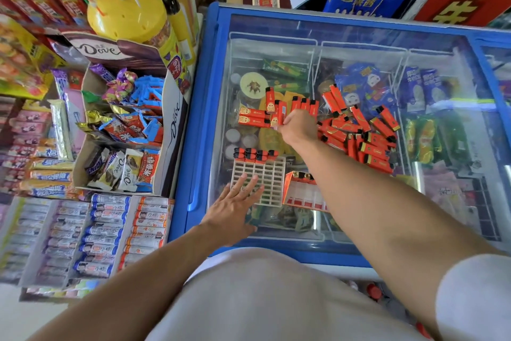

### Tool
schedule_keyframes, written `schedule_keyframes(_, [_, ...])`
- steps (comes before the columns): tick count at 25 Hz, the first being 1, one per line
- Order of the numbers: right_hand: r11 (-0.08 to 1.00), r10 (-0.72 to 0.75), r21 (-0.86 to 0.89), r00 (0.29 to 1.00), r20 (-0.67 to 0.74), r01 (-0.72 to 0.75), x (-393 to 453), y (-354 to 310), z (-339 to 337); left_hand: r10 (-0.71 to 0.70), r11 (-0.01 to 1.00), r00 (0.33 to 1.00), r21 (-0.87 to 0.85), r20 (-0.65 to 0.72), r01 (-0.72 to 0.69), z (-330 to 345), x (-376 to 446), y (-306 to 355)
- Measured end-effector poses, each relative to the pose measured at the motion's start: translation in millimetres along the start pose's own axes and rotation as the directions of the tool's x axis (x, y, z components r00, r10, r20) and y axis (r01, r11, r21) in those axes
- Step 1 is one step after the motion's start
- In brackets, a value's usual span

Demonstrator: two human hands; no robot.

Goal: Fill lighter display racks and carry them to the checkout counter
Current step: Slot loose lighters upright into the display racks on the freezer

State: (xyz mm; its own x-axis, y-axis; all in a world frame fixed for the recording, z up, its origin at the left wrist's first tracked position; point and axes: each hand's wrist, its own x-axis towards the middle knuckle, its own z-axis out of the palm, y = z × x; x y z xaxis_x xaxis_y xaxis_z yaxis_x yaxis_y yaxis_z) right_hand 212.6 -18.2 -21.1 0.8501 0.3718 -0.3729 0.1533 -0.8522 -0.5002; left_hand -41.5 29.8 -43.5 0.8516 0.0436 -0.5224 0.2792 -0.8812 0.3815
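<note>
A white grid rack (269, 179) lies on the glass lid of a blue freezer (218, 36), with a few red lighters (255, 155) standing in its far row. My left hand (235, 204) rests flat with spread fingers on the rack's near left corner. My right hand (297, 126) reaches over a loose row of red lighters (276, 108) and pinches one of them (279, 116). A big heap of red lighters (359, 133) lies to the right of that hand. An orange lighter box (302, 192) sits right of the rack, partly hidden by my right forearm.
Left of the freezer stands a Dove carton (124, 125) full of wrapped chocolates, with shelves of candy bars (96, 235) below it and a yellow lollipop tub (127, 11) behind. Ice cream packs show through the glass. Bags and red boxes stand beyond the freezer.
</note>
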Motion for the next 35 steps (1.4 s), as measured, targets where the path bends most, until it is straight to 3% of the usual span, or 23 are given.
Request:
schedule_keyframes(3, [0.997,0.075,-0.022,0.997,0.029,-0.074,2.0,1.7,0.6,0.006,1.000,1.000,0.000,0.005,-0.006,2.2,0.5,-2.0])
schedule_keyframes(6, [0.999,0.053,-0.008,0.997,0.051,-0.052,-10.5,14.1,-11.8,0.013,1.000,1.000,0.010,0.005,-0.013,2.8,0.2,-2.8])
schedule_keyframes(15, [0.933,-0.342,0.124,0.940,0.008,0.338,-89.1,40.5,-74.5,-0.009,0.998,0.999,0.066,0.034,0.007,0.1,-2.2,4.9])
schedule_keyframes(21, [0.921,-0.386,0.044,0.891,0.238,0.387,-99.4,35.1,-71.4,-0.039,0.994,0.999,0.106,0.032,0.036,-3.7,4.7,10.1])
schedule_keyframes(35, [0.883,-0.447,-0.146,0.894,0.034,0.447,-96.0,28.4,-26.3,-0.045,0.996,0.999,0.074,0.012,0.044,-2.2,8.4,11.1])
